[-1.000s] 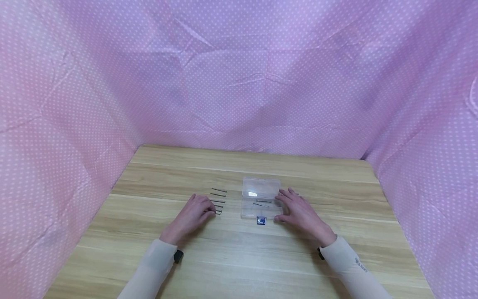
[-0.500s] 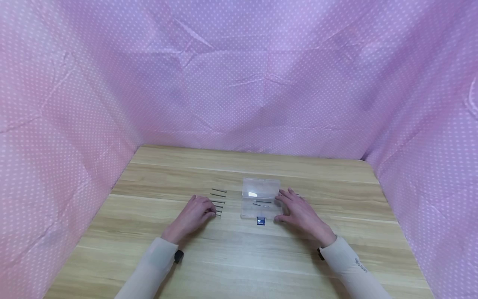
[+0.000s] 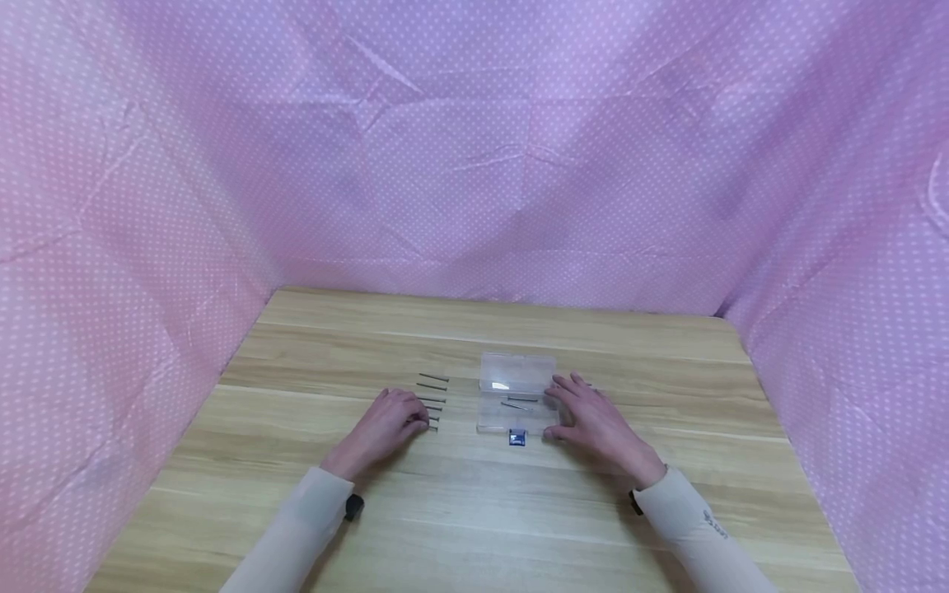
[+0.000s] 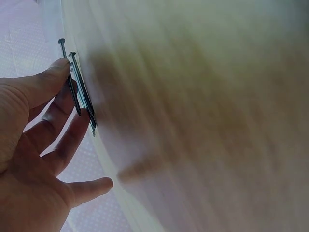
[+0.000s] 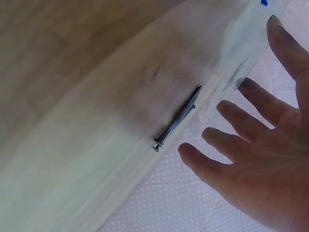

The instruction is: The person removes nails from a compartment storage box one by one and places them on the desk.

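In the left wrist view, a dark nail [image 4: 74,96] is pinched between the thumb and index finger of my left hand [image 3: 384,428]. More nails [image 4: 83,89] lie right behind it on the table. The head view shows this row of nails [image 3: 432,387] at the left hand's fingertips, partly hidden by them. My right hand [image 3: 593,420] rests at the right end of an open clear plastic box [image 3: 489,418], fingers spread and fairly straight, index fingertip at its edge. Two nails [image 3: 516,405] lie inside the box. A blue label [image 3: 516,438] sits at its front edge.
The box's lid [image 3: 519,368] lies folded back away from me. Several nails [image 5: 177,116] lie to the right of the box, mostly hidden behind the right hand in the head view. Pink dotted cloth [image 3: 474,181] walls the wooden table [image 3: 474,511] at the back and sides.
At the left hand's fingertips, the nearest nail has shifted slightly toward me. Both hands have otherwise stayed almost still, and the box has not moved on the table.
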